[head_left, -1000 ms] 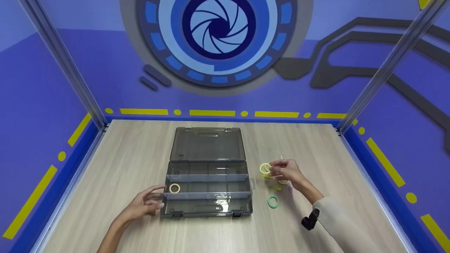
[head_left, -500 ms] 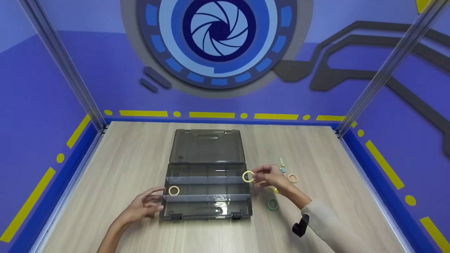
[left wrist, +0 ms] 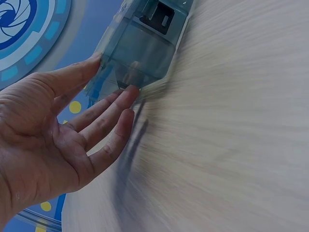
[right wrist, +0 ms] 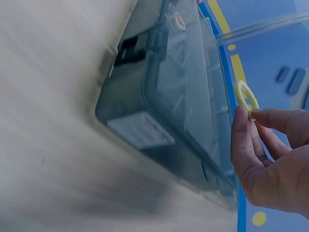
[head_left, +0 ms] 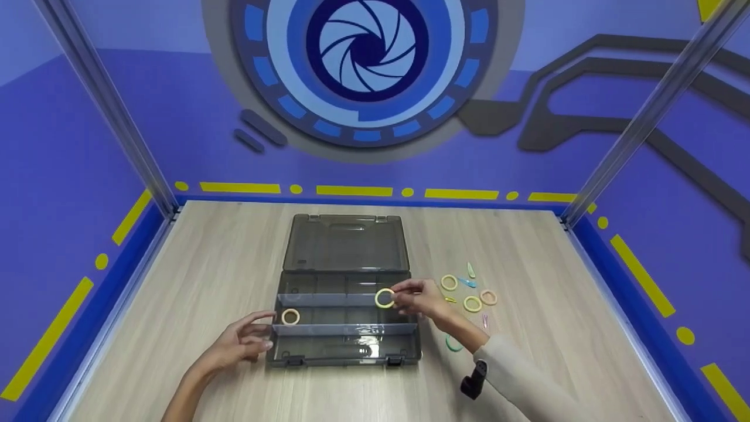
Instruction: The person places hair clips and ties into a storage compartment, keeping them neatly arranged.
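A smoky see-through divider box lies on the table with its lid folded back. Over the right end of its middle row, my right hand pinches a pale yellow hair tie between thumb and fingers. The right wrist view shows that hair tie held up at the fingertips above the box's rim. At the left end of the same row is a peach hair tie. My left hand has its fingers loosely bent, fingertips right at the box's left side.
Right of the box lie two yellow hair ties, a peach one and a green one, partly behind the right wrist. Among them are hair clips: green, blue, yellow and purple.
My right hand has carried the yellow hair tie leftward from the pile to over the box's middle row, uncovering more of the hair ties and clips. The left hand stays at the box's side.
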### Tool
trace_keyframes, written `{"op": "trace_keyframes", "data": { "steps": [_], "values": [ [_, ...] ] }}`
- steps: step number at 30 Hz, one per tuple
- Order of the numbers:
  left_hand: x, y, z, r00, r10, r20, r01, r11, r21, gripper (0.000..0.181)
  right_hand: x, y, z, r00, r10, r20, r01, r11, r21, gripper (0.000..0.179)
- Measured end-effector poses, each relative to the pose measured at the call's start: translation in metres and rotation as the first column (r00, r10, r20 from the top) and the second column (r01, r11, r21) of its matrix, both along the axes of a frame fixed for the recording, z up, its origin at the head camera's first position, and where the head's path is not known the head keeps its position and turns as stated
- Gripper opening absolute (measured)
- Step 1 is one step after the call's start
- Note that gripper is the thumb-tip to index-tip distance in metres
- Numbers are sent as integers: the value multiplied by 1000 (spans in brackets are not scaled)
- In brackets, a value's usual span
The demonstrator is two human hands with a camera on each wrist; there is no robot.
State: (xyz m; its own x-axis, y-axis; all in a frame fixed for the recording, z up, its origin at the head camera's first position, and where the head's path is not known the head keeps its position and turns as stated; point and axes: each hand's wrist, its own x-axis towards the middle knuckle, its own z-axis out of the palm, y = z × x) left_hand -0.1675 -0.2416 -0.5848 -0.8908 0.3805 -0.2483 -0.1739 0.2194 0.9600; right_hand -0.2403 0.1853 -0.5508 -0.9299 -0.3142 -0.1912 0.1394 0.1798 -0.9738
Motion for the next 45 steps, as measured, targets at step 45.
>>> {"op": "trace_keyframes", "data": {
  "steps": [45],
  "values": [
    [0,0,-1,999,31,30,-30,999,-36,73,11,-134,-26,971,11,-240,23,990,137,8]
  ]
}}
